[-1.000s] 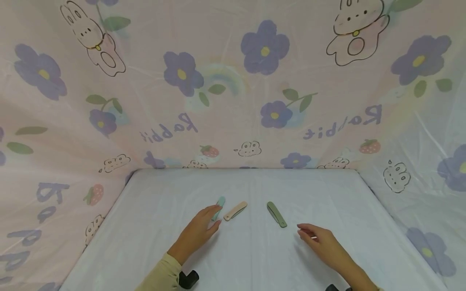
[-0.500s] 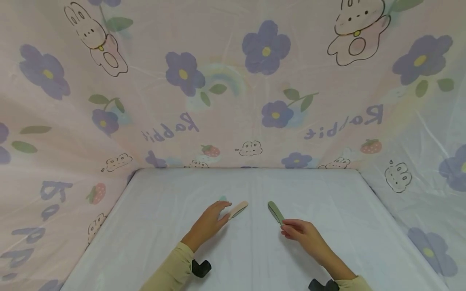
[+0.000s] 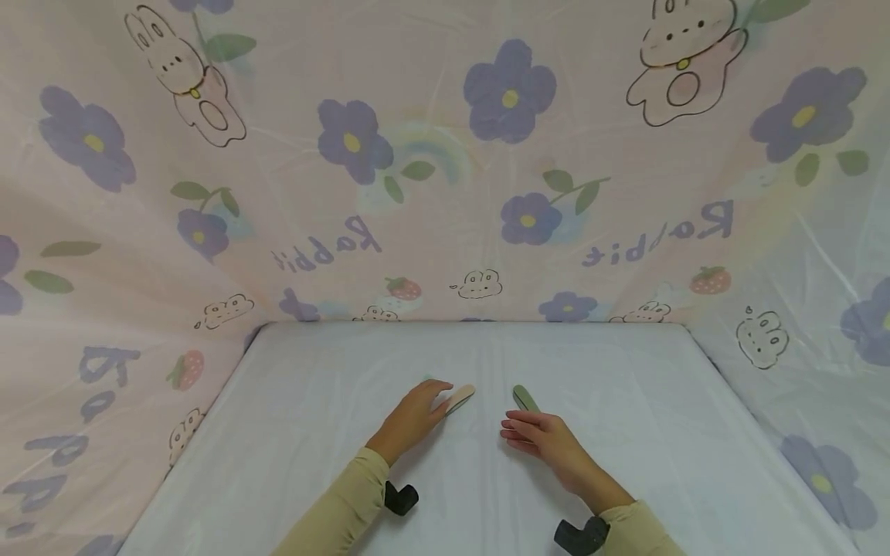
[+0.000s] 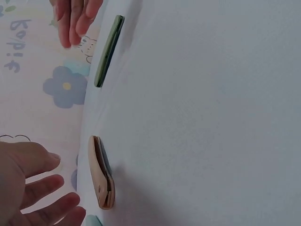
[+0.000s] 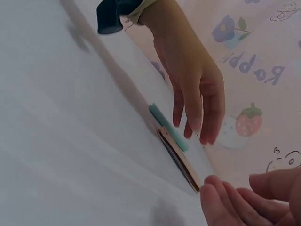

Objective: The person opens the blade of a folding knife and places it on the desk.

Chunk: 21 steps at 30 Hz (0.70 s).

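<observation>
Three folding knives lie on the white tabletop, folded: a peach one [image 3: 462, 397], a green one [image 3: 524, 397] and a teal one [image 5: 165, 123]. My left hand [image 3: 412, 421] hovers close over the teal and peach knives, fingers spread and loosely bent, holding nothing. It hides most of the teal knife in the head view. Over the near end of the green knife is my right hand [image 3: 545, 442], its fingers extended to the left and nothing in its grasp. The left wrist view shows this knife lying apart from the right fingertips [image 4: 70, 40].
The white tabletop [image 3: 598, 355] is enclosed by pink printed cloth walls [image 3: 431, 232] at the back and sides. Black devices, one [image 3: 402, 498] on the left wrist and one [image 3: 580, 535] on the right, jut out beneath the sleeves.
Both hands have moved inward. The left hand has shifted right and slightly forward, toward the peach knife; the right has moved left, covering part of the green knife. The knives lie in place.
</observation>
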### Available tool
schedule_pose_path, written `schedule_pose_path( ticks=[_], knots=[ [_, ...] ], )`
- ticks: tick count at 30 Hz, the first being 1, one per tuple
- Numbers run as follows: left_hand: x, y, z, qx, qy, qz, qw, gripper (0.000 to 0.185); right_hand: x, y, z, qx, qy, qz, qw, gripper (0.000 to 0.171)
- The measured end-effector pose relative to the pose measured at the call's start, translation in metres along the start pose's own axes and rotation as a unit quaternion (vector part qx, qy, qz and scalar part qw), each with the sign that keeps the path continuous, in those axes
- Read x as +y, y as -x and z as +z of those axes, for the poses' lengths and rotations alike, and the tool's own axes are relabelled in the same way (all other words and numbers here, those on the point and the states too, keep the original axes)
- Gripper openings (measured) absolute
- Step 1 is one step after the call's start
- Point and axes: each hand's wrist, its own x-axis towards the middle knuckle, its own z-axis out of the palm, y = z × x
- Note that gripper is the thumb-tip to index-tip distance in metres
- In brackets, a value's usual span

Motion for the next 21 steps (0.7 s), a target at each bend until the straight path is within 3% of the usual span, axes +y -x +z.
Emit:
schedule_pose_path(
  ticks=[11,21],
  knots=[
    [-0.003,-0.016,0.012,-0.017,-0.017,-0.008,0.9997,0.028,0.010,-0.031,0.021,-0.036,-0.117,0.058,0.991,0.047],
    [-0.002,-0.022,0.019,-0.010,-0.062,0.006,0.9980,0.025,0.011,-0.046,0.032,-0.033,-0.251,0.097,0.963,0.048]
  ],
)
